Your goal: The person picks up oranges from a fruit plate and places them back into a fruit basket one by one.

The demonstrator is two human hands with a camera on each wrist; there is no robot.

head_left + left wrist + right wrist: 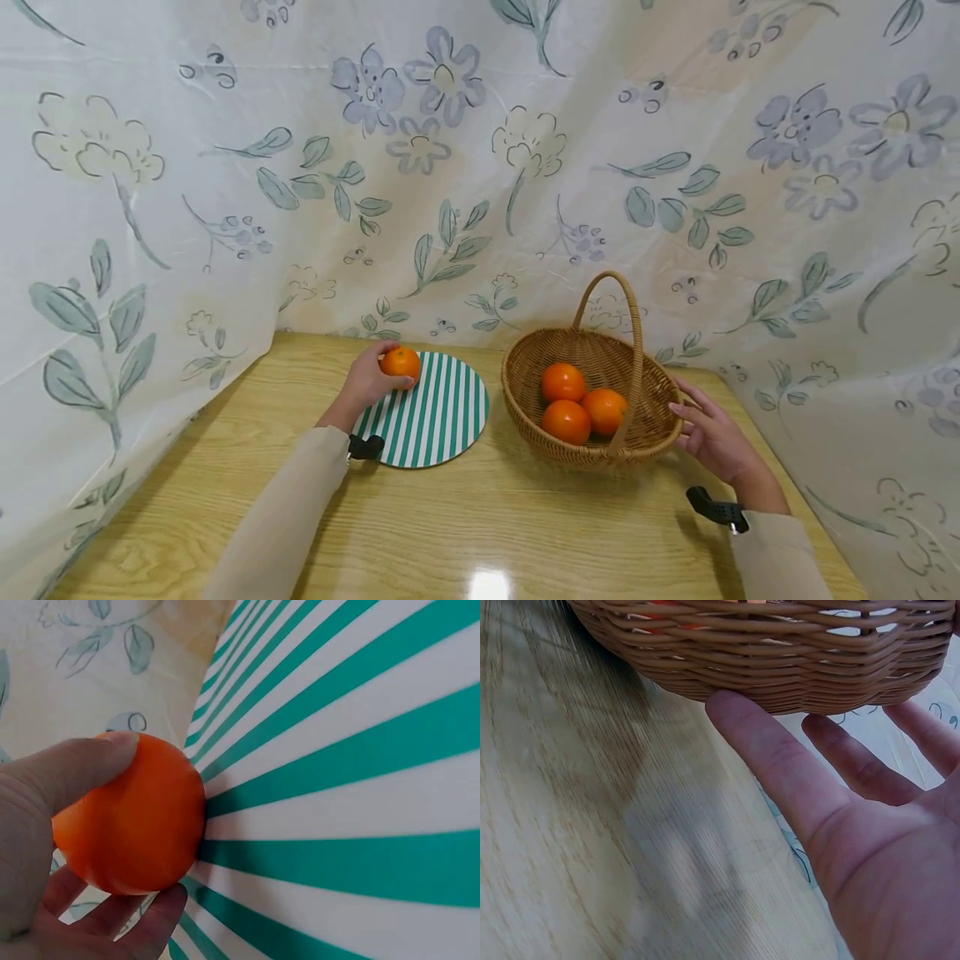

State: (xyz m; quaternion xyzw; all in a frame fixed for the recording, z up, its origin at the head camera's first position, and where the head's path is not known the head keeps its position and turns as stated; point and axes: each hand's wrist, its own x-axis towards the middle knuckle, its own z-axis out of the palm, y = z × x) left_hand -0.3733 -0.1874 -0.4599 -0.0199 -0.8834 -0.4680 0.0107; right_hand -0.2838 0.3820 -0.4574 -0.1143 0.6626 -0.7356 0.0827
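Observation:
My left hand (368, 377) grips an orange (401, 367) between thumb and fingers, at the upper left of a round green-and-white striped mat (448, 417). In the left wrist view the orange (142, 821) sits close against the stripes; whether it bears on them I cannot tell. A wicker basket (517, 417) with a tall arched handle stands to the right, holding three more oranges (564, 382). At the basket's right end is my right hand (716, 437). The right wrist view has its fairly straight fingers (780, 757) touching the woven side (780, 671).
Both things stand on a light wooden table (450, 525). A floral cloth (465, 167) hangs behind the table and along both sides, close behind the basket. Black wrist straps (717, 507) sit at the sleeves.

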